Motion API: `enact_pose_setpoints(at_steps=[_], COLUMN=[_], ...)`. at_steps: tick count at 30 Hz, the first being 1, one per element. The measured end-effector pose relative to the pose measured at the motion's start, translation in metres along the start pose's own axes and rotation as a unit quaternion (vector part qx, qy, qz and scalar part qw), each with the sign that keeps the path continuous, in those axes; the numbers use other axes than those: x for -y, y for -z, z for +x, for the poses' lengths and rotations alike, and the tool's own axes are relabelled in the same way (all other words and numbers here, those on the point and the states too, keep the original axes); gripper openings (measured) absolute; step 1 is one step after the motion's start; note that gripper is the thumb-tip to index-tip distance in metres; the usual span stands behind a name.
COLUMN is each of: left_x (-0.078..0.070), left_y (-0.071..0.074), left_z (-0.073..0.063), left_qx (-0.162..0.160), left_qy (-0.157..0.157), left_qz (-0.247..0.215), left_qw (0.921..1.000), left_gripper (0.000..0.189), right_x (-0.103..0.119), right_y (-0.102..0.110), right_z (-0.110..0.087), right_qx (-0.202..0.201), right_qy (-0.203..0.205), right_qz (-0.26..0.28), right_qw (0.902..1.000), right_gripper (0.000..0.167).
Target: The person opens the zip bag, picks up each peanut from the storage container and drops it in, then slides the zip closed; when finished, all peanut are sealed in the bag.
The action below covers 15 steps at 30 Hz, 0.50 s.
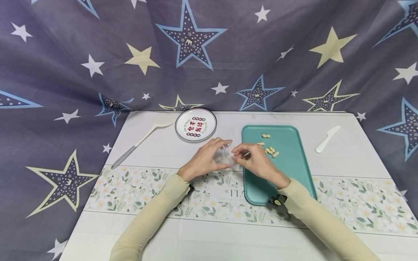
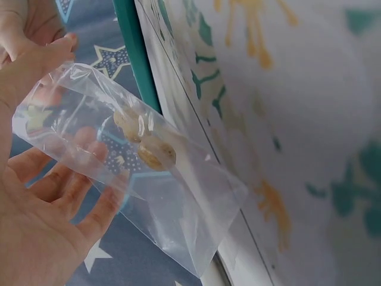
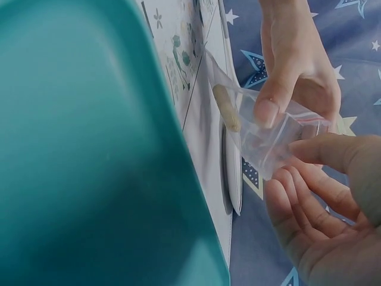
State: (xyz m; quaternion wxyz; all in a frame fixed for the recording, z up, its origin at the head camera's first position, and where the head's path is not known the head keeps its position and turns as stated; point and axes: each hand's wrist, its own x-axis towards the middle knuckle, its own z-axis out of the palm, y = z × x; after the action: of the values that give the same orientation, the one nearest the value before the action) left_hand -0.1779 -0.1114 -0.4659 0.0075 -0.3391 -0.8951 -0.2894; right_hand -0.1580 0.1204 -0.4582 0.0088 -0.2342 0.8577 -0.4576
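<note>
A clear zip bag (image 2: 172, 208) with a peanut (image 2: 146, 140) inside is held between both hands, left of the green tray. My left hand (image 1: 205, 158) grips the bag, its thumb on one face and its fingers spread behind the other. From the right, my right hand (image 1: 256, 159) pinches the bag near its mouth between thumb and fingertips. In the right wrist view a red line shows along the bag's mouth, and the peanut (image 3: 226, 108) lies toward the far end.
Several peanuts (image 1: 270, 150) lie on the green tray (image 1: 290, 163), partly under my right hand. A round plate (image 1: 209, 125) with red characters stands at the back. To its left lies a long-handled spatula (image 1: 143, 138). A white plastic knife (image 1: 327, 139) is right of the tray.
</note>
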Motion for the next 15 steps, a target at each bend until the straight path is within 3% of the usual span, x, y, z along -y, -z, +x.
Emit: enact_pose_setpoints(at_steps=[15], left_x=[0.001], left_y=[-0.001], left_z=[-0.001], left_qx=[0.001], left_qy=[0.002], left_qz=[-0.001], left_qw=[1.0], left_gripper=[0.083], right_x=[-0.017], right_y=[0.018], right_z=[-0.013], right_qx=[-0.028], right_qy=[-0.01], right_qz=[-0.013], right_qw=[0.9995], right_gripper=[0.016])
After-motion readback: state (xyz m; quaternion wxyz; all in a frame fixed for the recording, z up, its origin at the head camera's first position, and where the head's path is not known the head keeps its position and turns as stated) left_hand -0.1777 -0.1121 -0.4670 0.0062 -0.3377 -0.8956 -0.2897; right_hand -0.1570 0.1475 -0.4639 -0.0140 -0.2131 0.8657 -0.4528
